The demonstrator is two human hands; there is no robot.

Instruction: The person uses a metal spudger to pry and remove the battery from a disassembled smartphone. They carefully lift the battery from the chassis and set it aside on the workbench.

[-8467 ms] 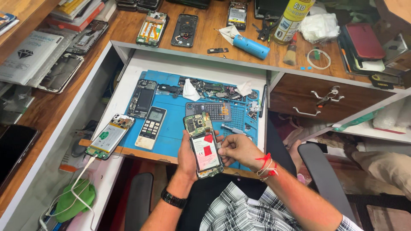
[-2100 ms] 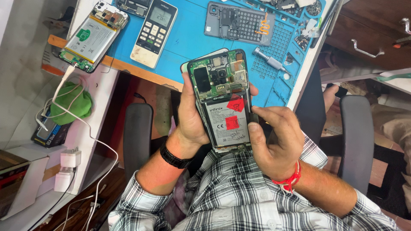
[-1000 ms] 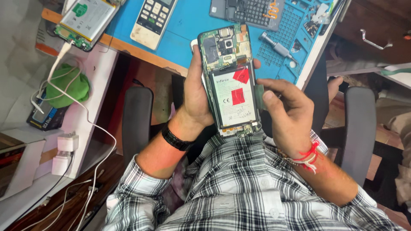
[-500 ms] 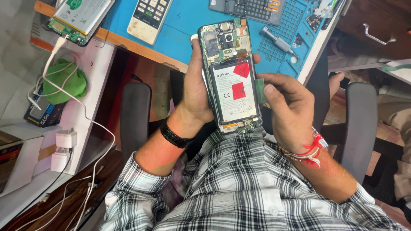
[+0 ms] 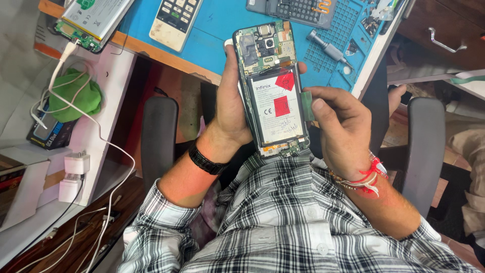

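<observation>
Opened phone (image 5: 273,91) barely shifted since half second before, held above lap near blue mat (image 5: 222,30) edge. Left hand (image 5: 230,103) wrapped its back; right hand (image 5: 338,126) pinched small green tab (image 5: 307,105) at battery's (image 5: 279,108) right side. Bare circuit board up top.

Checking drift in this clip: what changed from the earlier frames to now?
The opened phone came off the blue mat's edge toward the lap. The right hand shifted to its right edge, pinching a small green tab. The left hand still grips the phone; remote stays on the mat.
</observation>
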